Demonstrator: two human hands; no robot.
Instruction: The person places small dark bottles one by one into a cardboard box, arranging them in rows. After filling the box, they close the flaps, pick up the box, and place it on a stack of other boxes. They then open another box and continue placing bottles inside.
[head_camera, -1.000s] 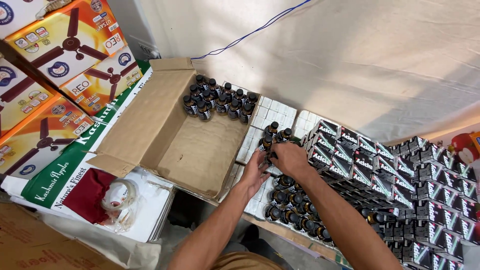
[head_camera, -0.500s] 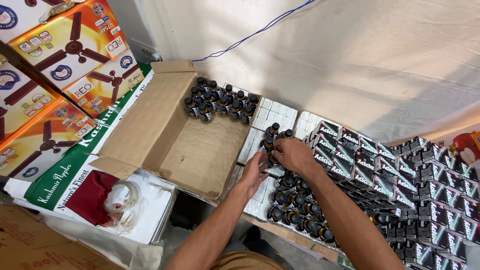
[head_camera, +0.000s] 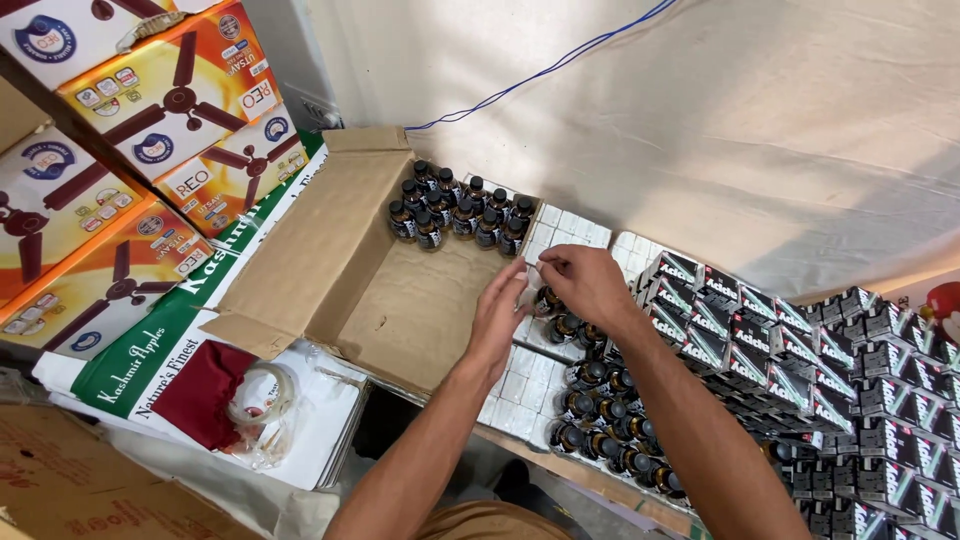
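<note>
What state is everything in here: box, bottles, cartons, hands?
Cardboard box: open, flaps out, mostly bare inside.
Bottles in box: upright, capped, clustered at the far end.
Bottles outside box: upright, capped.
Small black cartons: closed, in rows.
Left hand: fingers extended, at box edge.
Right hand: curled over the bottles.

The open carton (head_camera: 400, 300) has a bare floor toward its near end (bottles (head_camera: 460, 212) crowd its far end); black packets (head_camera: 800, 350) wall off its right.
</note>
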